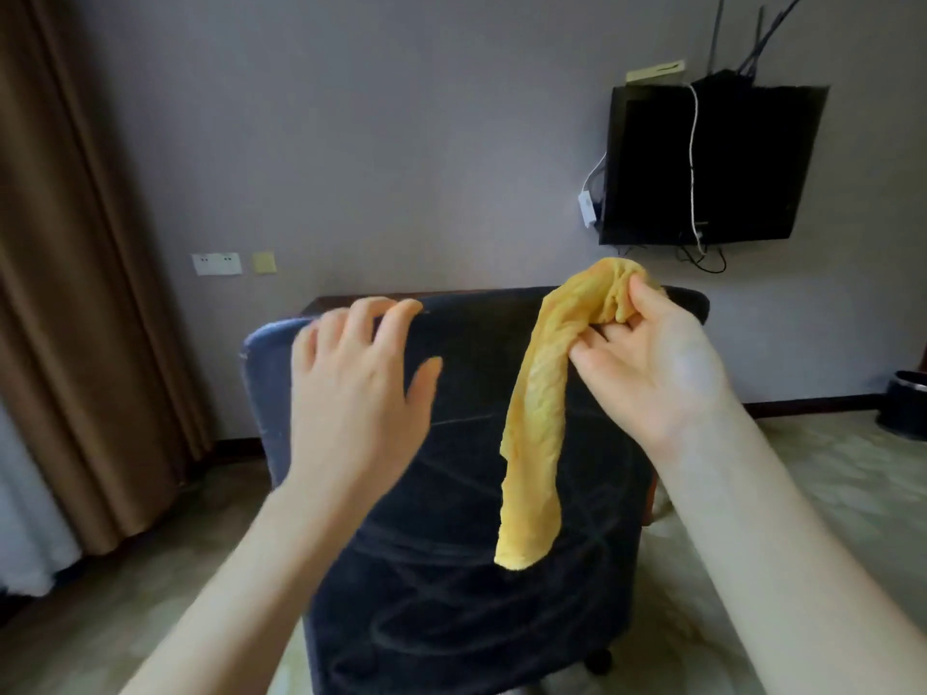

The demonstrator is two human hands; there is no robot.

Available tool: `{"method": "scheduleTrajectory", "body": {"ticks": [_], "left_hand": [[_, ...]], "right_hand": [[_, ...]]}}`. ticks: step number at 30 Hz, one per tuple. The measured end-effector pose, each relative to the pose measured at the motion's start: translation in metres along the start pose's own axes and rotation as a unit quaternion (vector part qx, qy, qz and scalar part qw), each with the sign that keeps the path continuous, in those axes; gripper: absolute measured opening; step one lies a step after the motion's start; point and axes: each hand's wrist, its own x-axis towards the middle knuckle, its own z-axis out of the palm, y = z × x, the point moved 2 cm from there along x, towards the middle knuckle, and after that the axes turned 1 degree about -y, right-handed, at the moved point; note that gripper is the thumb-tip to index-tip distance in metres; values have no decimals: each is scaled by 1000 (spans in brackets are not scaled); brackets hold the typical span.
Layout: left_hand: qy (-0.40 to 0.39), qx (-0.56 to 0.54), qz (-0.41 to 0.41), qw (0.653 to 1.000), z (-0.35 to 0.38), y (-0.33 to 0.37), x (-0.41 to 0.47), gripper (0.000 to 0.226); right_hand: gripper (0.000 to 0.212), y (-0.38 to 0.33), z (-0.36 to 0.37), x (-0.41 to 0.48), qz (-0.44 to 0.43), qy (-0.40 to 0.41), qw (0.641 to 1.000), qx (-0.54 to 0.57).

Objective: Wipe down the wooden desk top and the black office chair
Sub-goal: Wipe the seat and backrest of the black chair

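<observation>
Soft, dim daylight fills the room, brightest on the floor (827, 494) at right. Motion blur smears the left hand (351, 393), while the cloth (536, 418) looks sharper. Wide-angle distortion bends the curtain (75, 293) at the left edge. Sheen streaks the chair (451, 569).

The chair (451, 544) stands right before me, my left hand (351, 393) over the left of its top edge and my right hand (647, 363) over the right, pinching the cloth (536, 428), which hangs down in front of the chair. Behind the chair the desk (326, 302) runs along the wall (401, 143), with the TV (712, 163) mounted above it to the right and a socket plate (216, 263) to the left. The curtain (75, 243) hangs at my far left, and the bin (903, 403) sits on the floor (802, 469) far right, by the wall.
</observation>
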Motion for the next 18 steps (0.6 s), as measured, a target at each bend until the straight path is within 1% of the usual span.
{"method": "scheduleTrajectory", "body": {"ticks": [1,2,3,4,5,6,7,8,9,10,12,13,14,15,16,17,18], "left_hand": [[-45,-113,-36,992,4,15,-9,55],[-108,-218,-84,966,10,26,-17,64],[-152,-289,-125,937,18,33,-24,70],[-166,-330,-154,916,26,38,-28,69],[-164,-352,-176,904,32,40,-29,62],[-151,-366,-195,897,37,40,-30,49],[-135,-376,-209,893,40,39,-30,33],[-125,-384,-223,887,43,36,-29,18],[-120,-386,-231,885,47,33,-28,17],[-118,-383,-237,885,51,27,-28,23],[-108,-383,-245,884,50,13,-29,29],[-100,-392,-244,881,48,6,-29,30],[-91,-407,-245,875,45,0,-28,30],[-82,-419,-252,869,41,-5,-26,31],[-71,-423,-259,866,37,-10,-22,32],[-64,-421,-259,867,33,-14,-17,33],[-59,-419,-255,869,29,-17,-12,34]], "right_hand": [[46,7,4,0,-1,-6,1000,-4],[44,15,8,-1,2,-15,1000,-13],[41,24,10,-2,6,-28,999,-34],[36,32,9,-4,7,-44,997,-69],[35,38,9,-5,3,-64,992,-105],[41,44,9,-7,-2,-77,988,-137],[52,48,4,-8,-14,-85,980,-179],[59,49,-2,-10,-30,-79,973,-212],[56,47,-6,-11,-62,-84,966,-239],[48,48,-15,-12,-66,-75,965,-240],[32,50,-37,-19,-35,-67,982,-176],[30,51,-49,-24,-32,-68,982,-174],[29,53,-61,-29,-22,-79,972,-221],[30,57,-73,-34,7,-110,946,-304],[33,59,-81,-42,55,-157,895,-415],[36,60,-86,-48,108,-200,823,-520],[38,58,-91,-52,142,-227,760,-592]]}}
